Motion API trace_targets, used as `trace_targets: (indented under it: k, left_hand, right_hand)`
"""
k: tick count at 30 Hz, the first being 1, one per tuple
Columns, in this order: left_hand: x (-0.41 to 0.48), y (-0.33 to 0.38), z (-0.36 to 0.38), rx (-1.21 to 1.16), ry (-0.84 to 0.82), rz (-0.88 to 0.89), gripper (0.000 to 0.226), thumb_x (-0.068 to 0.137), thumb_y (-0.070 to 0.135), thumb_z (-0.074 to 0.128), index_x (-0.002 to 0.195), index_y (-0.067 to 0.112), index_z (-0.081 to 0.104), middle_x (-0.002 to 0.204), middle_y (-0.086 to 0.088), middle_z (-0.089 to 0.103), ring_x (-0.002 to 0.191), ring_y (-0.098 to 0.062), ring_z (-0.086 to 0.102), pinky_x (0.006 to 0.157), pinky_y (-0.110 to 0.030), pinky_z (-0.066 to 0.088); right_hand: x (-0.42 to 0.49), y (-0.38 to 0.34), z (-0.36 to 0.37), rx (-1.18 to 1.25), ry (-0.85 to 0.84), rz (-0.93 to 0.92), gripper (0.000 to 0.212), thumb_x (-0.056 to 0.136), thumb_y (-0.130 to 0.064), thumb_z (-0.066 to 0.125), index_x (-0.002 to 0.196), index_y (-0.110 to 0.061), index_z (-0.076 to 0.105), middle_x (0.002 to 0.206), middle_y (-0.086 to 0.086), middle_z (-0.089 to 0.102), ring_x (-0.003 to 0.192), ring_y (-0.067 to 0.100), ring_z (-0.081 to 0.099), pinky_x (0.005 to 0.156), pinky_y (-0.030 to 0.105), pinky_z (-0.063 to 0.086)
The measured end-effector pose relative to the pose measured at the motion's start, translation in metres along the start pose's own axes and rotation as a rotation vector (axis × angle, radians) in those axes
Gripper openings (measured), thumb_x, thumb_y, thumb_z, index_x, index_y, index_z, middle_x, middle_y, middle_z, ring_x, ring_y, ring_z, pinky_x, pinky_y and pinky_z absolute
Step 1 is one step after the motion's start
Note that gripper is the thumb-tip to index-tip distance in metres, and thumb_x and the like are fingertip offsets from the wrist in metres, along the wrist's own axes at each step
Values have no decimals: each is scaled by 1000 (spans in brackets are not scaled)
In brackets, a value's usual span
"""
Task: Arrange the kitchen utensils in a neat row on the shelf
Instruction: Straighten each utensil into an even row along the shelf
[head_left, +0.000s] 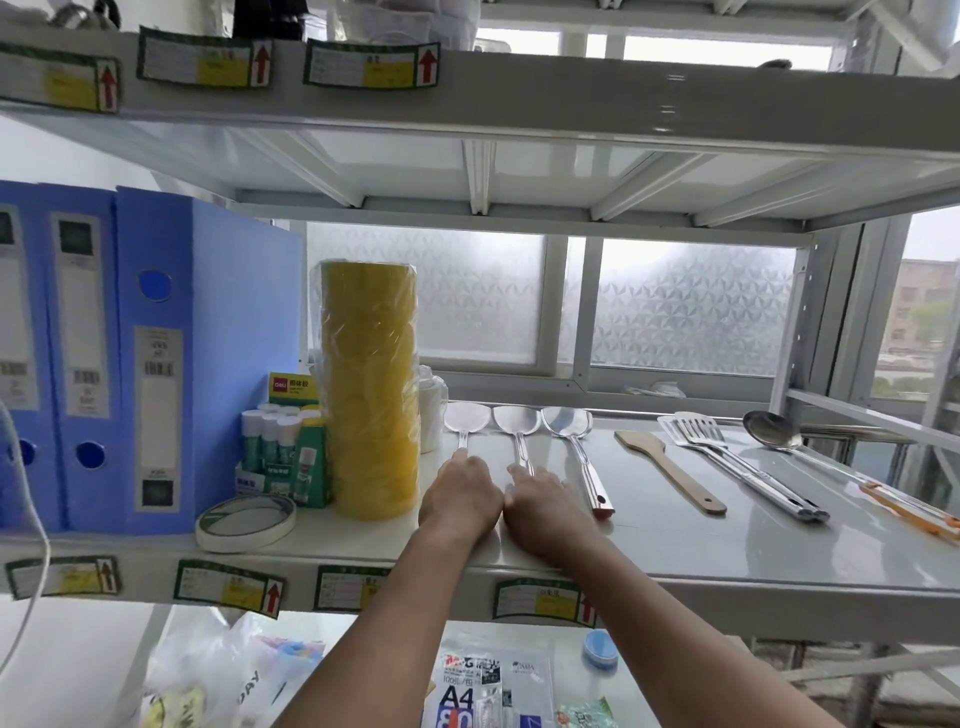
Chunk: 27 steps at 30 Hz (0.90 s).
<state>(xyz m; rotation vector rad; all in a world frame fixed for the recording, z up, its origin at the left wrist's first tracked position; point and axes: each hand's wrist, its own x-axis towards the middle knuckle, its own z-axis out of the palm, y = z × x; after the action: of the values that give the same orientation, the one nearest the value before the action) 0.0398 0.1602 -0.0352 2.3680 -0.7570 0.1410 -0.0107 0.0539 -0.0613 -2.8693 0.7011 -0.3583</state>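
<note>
Three steel spatulas lie side by side on the grey shelf (675, 540), heads to the back: the first spatula (466, 417), the second spatula (515, 419), and the third spatula (567, 421) with a red-tipped handle. My left hand (460, 496) covers the first one's handle, fingers curled over it. My right hand (540, 506) rests on the second one's handle. The two hands touch each other. Further right lie a wooden spatula (670, 470), two slotted steel turners (727, 460) and a steel ladle (774, 431), all angled.
A tall yellow tape stack (370, 389) stands just left of the spatulas, with glue sticks (278, 436), a white tape roll (247, 519) and blue binders (156, 358) further left. An orange-handled tool (914, 514) lies at the far right. A shelf board runs overhead.
</note>
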Motion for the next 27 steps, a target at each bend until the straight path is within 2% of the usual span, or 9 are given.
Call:
trace_targets:
  k: [9, 14, 17, 21, 25, 27]
  left_hand:
    - [1, 0, 2, -4, 3, -11, 35, 94, 7, 41, 125, 0, 56, 134, -16, 55, 127, -33, 52, 105, -43, 44]
    - [1, 0, 3, 10, -3, -4, 36, 95, 6, 40, 127, 0, 54, 138, -15, 53, 130, -32, 50, 106, -43, 43]
    - [2, -1, 3, 10, 2, -8, 36, 94, 5, 39, 125, 0, 55, 136, -16, 54, 128, -33, 51, 105, -43, 44]
    - [2, -1, 3, 8, -1, -5, 37, 93, 6, 39, 125, 0, 55, 136, -17, 54, 128, -34, 51, 105, -44, 43]
    - [2, -1, 3, 1, -3, -3, 38, 92, 5, 37, 126, -1, 55, 136, -17, 55, 127, -35, 52, 106, -44, 43]
    - [2, -1, 3, -2, -5, 1, 38, 93, 5, 37, 126, -1, 55, 136, -17, 55, 127, -34, 52, 105, -43, 43]
  right_hand:
    - [3, 3, 3, 27, 2, 6, 68, 81, -29, 22, 142, -11, 47, 150, 15, 47, 136, 37, 43, 107, 49, 34]
    - [4, 3, 5, 12, 0, 13, 70, 79, -32, 17, 133, -9, 55, 151, 12, 47, 137, 37, 42, 108, 48, 34]
    - [5, 4, 6, -4, 5, 8, 72, 79, -32, 16, 135, -10, 55, 152, 11, 45, 139, 36, 41, 109, 48, 34]
    - [6, 4, 7, 14, 18, 9, 73, 80, -31, 17, 140, -11, 52, 155, 11, 42, 140, 36, 39, 111, 48, 32]
    - [2, 3, 3, 61, 42, 24, 58, 93, -22, 29, 150, -10, 38, 148, 20, 43, 135, 39, 42, 110, 46, 33]
    - [2, 3, 2, 59, 47, 27, 59, 94, -21, 30, 151, -10, 36, 149, 21, 42, 136, 39, 42, 110, 46, 33]
